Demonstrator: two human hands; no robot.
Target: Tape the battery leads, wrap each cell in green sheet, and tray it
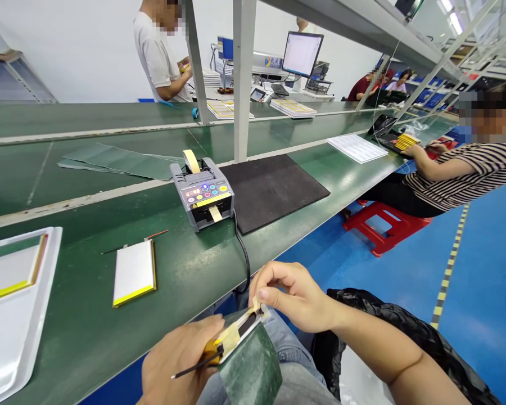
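Observation:
My left hand is closed around a battery pack above my lap, tilted with its narrow edge up. Pale tape lies across that edge, and a black wire sticks out near my fingers. A green sheet hangs from the pack's near side. At the far end of the edge, my right hand pinches a piece of masking tape between thumb and fingers. Another flat battery cell, white with yellow edges, rests on the green bench with a red and a dark wire at its top.
A grey tape dispenser stands on the bench beside a black mat. A white tray holds cells at left. Green sheets lie behind. A seated person in stripes works at right. A black bag is beside my legs.

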